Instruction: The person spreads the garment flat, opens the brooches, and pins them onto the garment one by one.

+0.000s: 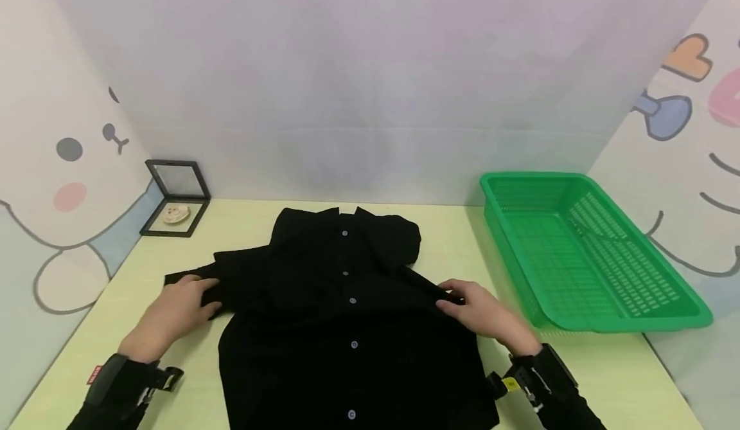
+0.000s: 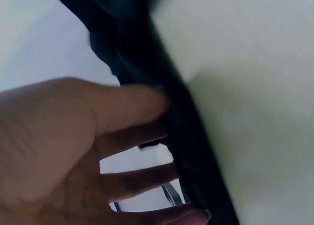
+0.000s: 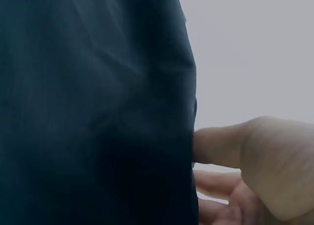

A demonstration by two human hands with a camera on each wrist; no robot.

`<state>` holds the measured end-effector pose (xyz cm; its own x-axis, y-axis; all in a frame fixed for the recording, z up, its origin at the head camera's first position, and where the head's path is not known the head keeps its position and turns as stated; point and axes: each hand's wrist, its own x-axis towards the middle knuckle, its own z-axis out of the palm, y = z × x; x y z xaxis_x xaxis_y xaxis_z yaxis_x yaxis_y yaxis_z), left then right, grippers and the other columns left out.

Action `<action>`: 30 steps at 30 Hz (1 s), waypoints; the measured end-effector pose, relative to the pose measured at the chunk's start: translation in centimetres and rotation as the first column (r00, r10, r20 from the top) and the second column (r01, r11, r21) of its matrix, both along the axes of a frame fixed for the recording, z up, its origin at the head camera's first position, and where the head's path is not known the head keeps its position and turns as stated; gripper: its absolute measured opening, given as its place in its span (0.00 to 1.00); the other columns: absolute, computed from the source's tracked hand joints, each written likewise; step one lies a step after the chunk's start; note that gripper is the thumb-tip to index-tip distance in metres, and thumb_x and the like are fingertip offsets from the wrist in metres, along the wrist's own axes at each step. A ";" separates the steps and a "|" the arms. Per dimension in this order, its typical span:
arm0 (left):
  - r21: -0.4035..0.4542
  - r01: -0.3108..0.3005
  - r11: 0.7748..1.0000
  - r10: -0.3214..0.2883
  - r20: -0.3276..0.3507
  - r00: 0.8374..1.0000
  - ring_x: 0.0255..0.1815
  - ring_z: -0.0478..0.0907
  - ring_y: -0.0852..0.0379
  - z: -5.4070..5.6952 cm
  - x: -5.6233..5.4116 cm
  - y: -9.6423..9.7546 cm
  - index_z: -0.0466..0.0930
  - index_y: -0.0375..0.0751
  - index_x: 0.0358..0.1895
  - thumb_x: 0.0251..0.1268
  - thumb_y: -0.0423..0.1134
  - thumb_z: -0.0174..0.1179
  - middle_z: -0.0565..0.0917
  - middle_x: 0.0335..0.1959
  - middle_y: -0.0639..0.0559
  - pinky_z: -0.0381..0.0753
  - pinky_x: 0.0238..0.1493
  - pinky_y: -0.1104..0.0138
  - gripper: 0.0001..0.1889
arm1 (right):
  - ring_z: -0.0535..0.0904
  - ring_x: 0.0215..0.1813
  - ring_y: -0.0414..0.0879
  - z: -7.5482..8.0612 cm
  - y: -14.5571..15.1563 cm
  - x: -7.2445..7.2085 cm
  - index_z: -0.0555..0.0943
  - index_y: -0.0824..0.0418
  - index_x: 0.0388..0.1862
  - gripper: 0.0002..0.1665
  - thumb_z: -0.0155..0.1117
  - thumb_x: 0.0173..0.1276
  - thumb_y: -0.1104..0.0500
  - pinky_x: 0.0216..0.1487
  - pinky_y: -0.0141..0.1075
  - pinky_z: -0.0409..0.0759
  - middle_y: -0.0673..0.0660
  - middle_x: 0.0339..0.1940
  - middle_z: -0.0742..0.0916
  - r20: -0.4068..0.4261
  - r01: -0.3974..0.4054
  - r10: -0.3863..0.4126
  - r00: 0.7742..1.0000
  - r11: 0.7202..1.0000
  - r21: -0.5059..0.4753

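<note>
A black button-up shirt (image 1: 312,346) lies front up on the table, its several grey buttons running down the middle and its collar end toward the wall. At the left, my left hand (image 1: 176,311) pinches the end of a sleeve (image 1: 239,272) that sticks out sideways. The left wrist view shows the thumb and fingers of that hand (image 2: 73,141) on the dark cloth (image 2: 191,151). My right hand (image 1: 482,308) grips the cloth at the shirt's right side between thumb and fingers. In the right wrist view the fingertips are partly hidden behind the dark fabric (image 3: 98,97).
A green plastic basket (image 1: 520,269) stands on the right of the pale yellow table (image 1: 445,237). At the back left is an open black-framed case (image 1: 199,182) with a small pale object (image 1: 176,214) in it. A pale wall cloth (image 1: 370,83) hangs behind.
</note>
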<state>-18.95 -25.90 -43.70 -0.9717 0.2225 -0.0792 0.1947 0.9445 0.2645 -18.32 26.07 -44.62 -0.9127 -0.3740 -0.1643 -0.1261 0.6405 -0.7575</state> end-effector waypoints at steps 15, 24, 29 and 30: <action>0.216 0.074 0.974 -0.079 0.014 0.997 0.59 0.75 0.26 1.5 -3.9 8.6 0.61 0.18 0.73 0.74 0.51 0.63 0.75 0.60 0.22 0.78 0.57 0.40 0.41 | 0.68 0.76 0.67 -0.7 -5.3 0.3 0.67 0.69 0.76 0.34 0.62 0.78 0.56 0.74 0.61 0.68 0.68 0.74 0.74 0.077 -0.199 0.203 0.976 0.978 -0.053; 0.133 -0.002 0.991 -0.024 0.195 0.980 0.51 0.80 0.27 2.6 -5.2 8.9 0.55 0.08 0.70 0.77 0.50 0.59 0.75 0.56 0.16 0.83 0.49 0.45 0.44 | 0.71 0.75 0.65 -0.5 -5.5 0.4 0.69 0.68 0.75 0.32 0.62 0.78 0.56 0.73 0.59 0.70 0.67 0.73 0.76 0.114 -0.208 0.213 0.970 0.977 -0.053; 0.183 0.003 0.983 -0.054 0.274 0.960 0.50 0.82 0.30 2.0 -6.4 9.4 0.59 0.09 0.69 0.74 0.47 0.63 0.77 0.56 0.18 0.84 0.49 0.47 0.42 | 0.70 0.75 0.65 -0.5 -5.9 0.3 0.69 0.68 0.75 0.31 0.61 0.79 0.56 0.73 0.58 0.70 0.67 0.73 0.76 0.119 -0.248 0.254 0.960 0.967 -0.062; 0.209 0.013 0.978 -0.069 0.259 0.963 0.50 0.82 0.31 1.9 -6.5 9.7 0.61 0.11 0.69 0.74 0.46 0.63 0.77 0.56 0.19 0.84 0.50 0.47 0.40 | 0.70 0.75 0.66 -0.5 -6.0 0.3 0.69 0.68 0.75 0.31 0.60 0.79 0.56 0.73 0.58 0.70 0.67 0.73 0.76 0.118 -0.257 0.263 0.957 0.964 -0.064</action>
